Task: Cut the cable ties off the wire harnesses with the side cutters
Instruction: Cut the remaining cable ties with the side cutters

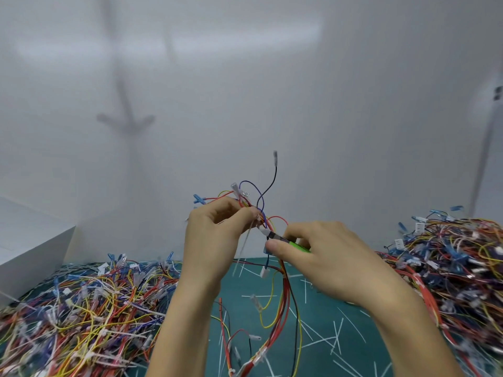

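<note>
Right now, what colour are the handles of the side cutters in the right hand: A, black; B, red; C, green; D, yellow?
C: the side cutters gripped by the right hand show bright green handles below the thumb.

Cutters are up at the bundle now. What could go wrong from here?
1. The tips of the side cutters sit among the red and purple wires of the wire harness, so a squeeze could nick insulation instead of the cable tie.
2. The left hand pinches the bundle right beside the tips; a slip by the right hand might catch a fingertip.
</note>
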